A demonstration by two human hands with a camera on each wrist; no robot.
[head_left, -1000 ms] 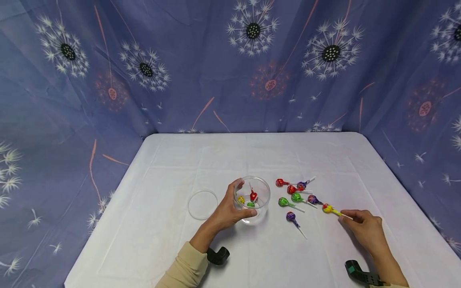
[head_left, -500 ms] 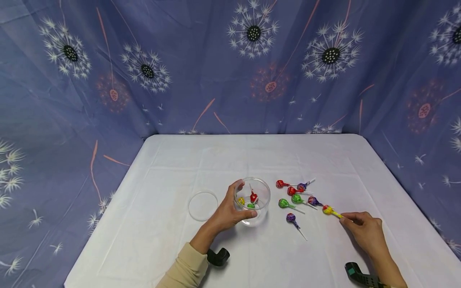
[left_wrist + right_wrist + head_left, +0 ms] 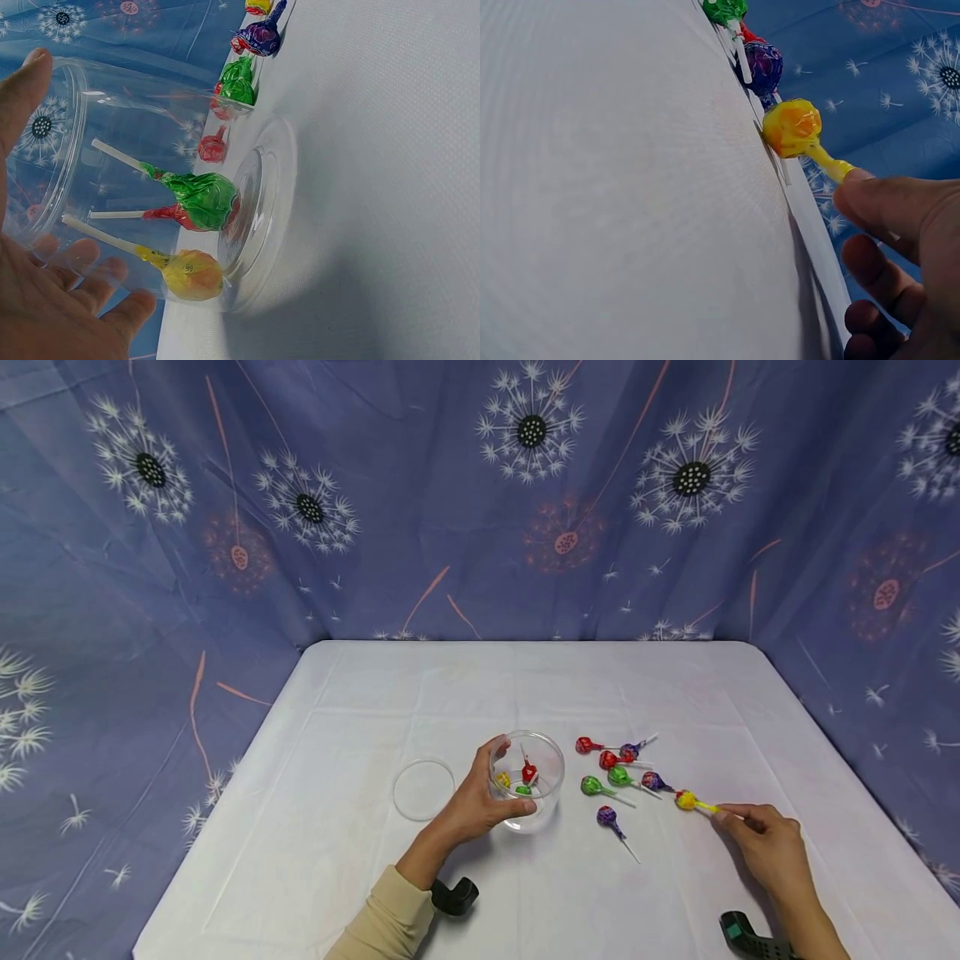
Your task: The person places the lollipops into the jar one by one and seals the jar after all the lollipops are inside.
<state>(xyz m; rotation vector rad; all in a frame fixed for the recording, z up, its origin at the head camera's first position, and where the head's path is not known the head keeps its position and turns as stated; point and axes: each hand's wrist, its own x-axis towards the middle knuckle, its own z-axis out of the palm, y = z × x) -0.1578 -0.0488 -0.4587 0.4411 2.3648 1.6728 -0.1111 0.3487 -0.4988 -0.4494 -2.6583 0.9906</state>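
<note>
My left hand (image 3: 474, 803) grips a clear plastic jar (image 3: 142, 82) around its side, thumb toward me. Inside the jar stand a green lollipop (image 3: 202, 199), a red lollipop (image 3: 528, 773) and a yellow lollipop (image 3: 191, 274), sticks up. Between thumb and fingertips, my right hand (image 3: 767, 843) pinches the stick end of another yellow lollipop (image 3: 791, 127). Its wrapped head is close to a purple lollipop (image 3: 652, 781); whether it touches the table I cannot tell.
Several more lollipops lie between the hands, among them a green one (image 3: 591, 785), a red one (image 3: 584, 745) and a purple one (image 3: 607, 816). Left of the jar lies a clear round lid (image 3: 395, 789). A patterned curtain (image 3: 420, 510) borders the white table (image 3: 360, 693).
The right fingers have slid along the yellow lollipop's stick toward its wrapper, and its head has shifted very slightly. The left hand and jar stay in place.
</note>
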